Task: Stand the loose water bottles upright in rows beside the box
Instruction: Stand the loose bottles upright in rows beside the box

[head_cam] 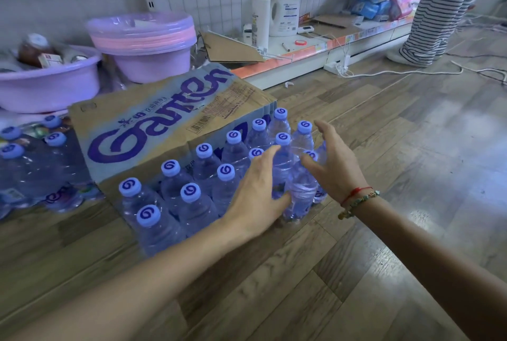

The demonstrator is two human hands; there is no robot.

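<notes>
Upright water bottles point(203, 167) stand in two rows on the wooden floor point(384, 148), close along the near side of the cardboard box point(153, 126), which lies flat with large purple lettering on top. The rows run from the box's near left corner toward its far right corner, each bottle clear with a pale blue cap bearing a purple swirl.

At the right end of the rows both hands frame one bottle point(300, 189). The left hand point(258, 192) has its fingers stretched out, loosely spread, with the thumb touching the lower side of that bottle and the fingertips lying against the next bottle behind it — nothing is gripped. The right hand point(334, 159) is spread wide on the other side, fingers relaxed and slightly bent; whether they touch the bottle cannot be told. A red string and a beaded bracelet point(359, 199) circle the right wrist.

Left of the box, more bottles point(33, 165) sit bundled in plastic wrap. Behind the box are a purple basin point(49, 85) with jars in it and a stack of pink and purple tubs point(145, 44). Along the wall a low shelf point(315, 51) carries a white detergent jug point(285, 8), a tall white bottle point(260, 16) and flat cardboard — at its far end stands a person in striped trousers point(436, 11). White cables point(411, 71) trail over the floor.
</notes>
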